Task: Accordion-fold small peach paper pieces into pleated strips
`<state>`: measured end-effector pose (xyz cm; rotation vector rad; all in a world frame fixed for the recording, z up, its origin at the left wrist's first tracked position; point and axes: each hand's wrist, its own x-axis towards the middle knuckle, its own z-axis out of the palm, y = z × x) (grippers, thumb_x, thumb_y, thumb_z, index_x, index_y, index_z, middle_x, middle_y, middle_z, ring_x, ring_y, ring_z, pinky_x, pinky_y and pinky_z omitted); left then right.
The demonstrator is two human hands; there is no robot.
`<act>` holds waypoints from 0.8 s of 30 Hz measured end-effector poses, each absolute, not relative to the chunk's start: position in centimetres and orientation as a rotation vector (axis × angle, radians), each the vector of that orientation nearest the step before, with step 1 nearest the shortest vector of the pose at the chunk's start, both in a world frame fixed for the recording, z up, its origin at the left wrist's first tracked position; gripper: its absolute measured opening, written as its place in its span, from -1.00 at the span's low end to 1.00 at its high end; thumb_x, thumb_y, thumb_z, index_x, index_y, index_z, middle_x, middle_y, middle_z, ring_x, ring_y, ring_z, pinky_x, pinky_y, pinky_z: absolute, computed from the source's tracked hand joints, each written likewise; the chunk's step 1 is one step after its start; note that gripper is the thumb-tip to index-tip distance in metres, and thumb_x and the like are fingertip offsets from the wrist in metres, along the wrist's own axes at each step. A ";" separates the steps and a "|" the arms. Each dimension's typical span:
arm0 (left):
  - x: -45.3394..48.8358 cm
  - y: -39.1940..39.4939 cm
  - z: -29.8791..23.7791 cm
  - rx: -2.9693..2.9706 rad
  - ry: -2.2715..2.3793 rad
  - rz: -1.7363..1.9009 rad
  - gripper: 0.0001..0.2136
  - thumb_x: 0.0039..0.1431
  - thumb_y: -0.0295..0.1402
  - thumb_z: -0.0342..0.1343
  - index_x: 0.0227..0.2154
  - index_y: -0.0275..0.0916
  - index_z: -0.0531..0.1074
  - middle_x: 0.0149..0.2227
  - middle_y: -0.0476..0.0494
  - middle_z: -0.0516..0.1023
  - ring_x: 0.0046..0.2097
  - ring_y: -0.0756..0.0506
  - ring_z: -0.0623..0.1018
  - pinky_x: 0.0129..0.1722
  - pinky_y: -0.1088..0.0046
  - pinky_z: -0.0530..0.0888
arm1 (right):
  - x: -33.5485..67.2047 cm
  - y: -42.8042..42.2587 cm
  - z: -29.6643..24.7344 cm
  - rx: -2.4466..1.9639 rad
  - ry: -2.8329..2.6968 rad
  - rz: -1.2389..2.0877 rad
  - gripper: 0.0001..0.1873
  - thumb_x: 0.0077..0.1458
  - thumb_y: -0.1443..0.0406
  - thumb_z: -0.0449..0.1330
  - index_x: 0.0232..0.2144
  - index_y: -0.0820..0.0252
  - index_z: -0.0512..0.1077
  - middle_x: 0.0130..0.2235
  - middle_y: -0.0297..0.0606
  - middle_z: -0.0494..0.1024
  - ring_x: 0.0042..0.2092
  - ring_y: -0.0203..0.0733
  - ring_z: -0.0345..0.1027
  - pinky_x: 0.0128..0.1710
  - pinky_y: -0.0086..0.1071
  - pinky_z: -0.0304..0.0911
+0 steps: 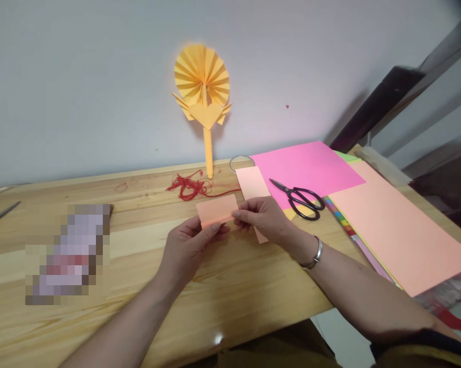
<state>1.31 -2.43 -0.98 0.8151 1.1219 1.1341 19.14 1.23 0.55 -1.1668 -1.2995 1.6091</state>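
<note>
At the centre of the frame, the left hand and the right hand together pinch one small peach paper above the table, with one red string tangle and one yellow paper fan farther up, and one pair of scissors, one pink sheet and one large peach sheet rightward.

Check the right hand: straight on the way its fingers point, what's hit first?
The small peach paper, whose edge the right hand pinches; beyond that, probably the left hand, though depth is unclear in this single view.
</note>
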 end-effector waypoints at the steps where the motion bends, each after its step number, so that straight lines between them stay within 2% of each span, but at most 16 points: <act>1: 1.3 -2.4 -0.9 0.806 1.123 1.121 -0.75 -0.13 -0.36 0.31 -0.31 -0.30 0.54 -0.35 -0.16 0.62 -0.33 -0.08 0.59 -0.28 0.44 0.54 | 19.1 1.2 0.5 -1.166 -1.318 1.608 -0.74 -0.12 0.18 0.29 -0.59 0.30 0.44 -0.57 -0.33 0.47 -0.55 -0.40 0.29 -0.50 -0.47 0.25; 5: 1.3 -2.2 -0.3 0.707 1.127 1.039 -0.77 -0.17 -0.35 0.33 -0.41 -0.35 0.54 -0.43 -0.20 0.61 -0.45 -0.08 0.58 -0.43 0.44 0.54 | 19.1 1.2 0.4 -1.160 -1.392 1.606 -0.74 -0.11 0.17 0.28 -0.60 0.28 0.44 -0.59 -0.35 0.44 -0.54 -0.39 0.27 -0.50 -0.46 0.22; 9: 1.2 -2.0 -0.1 0.635 1.107 1.009 -0.75 -0.16 -0.35 0.33 -0.37 -0.34 0.52 -0.49 -0.19 0.60 -0.51 -0.07 0.57 -0.52 0.48 0.52 | 19.1 1.1 0.2 -1.148 -1.393 1.603 -0.72 -0.11 0.15 0.28 -0.60 0.28 0.44 -0.57 -0.33 0.45 -0.53 -0.38 0.28 -0.49 -0.45 0.22; 15: 1.1 -2.1 -0.1 0.619 1.103 0.993 -0.78 -0.19 -0.37 0.34 -0.43 -0.37 0.54 -0.42 -0.23 0.62 -0.47 -0.07 0.58 -0.47 0.48 0.53 | 19.2 1.1 -0.1 -1.130 -1.424 1.590 -0.74 -0.08 0.16 0.27 -0.58 0.28 0.45 -0.57 -0.33 0.45 -0.52 -0.38 0.29 -0.49 -0.46 0.22; 20: 1.2 -2.1 -0.2 0.671 1.163 1.011 -0.81 -0.22 -0.36 0.35 -0.50 -0.35 0.54 -0.48 -0.21 0.61 -0.49 -0.07 0.57 -0.48 0.48 0.52 | 19.0 1.0 0.2 -1.140 -1.418 1.611 -0.73 -0.10 0.16 0.28 -0.59 0.28 0.44 -0.58 -0.33 0.46 -0.53 -0.39 0.30 -0.48 -0.46 0.24; 24: 1.2 -2.1 -0.4 0.674 1.208 1.044 -0.82 -0.20 -0.36 0.34 -0.51 -0.35 0.54 -0.49 -0.21 0.61 -0.48 -0.07 0.57 -0.47 0.48 0.53 | 18.9 0.9 0.4 -1.188 -1.336 1.605 -0.70 -0.08 0.10 0.26 -0.49 0.27 0.45 -0.51 -0.29 0.51 -0.47 -0.33 0.38 -0.41 -0.41 0.30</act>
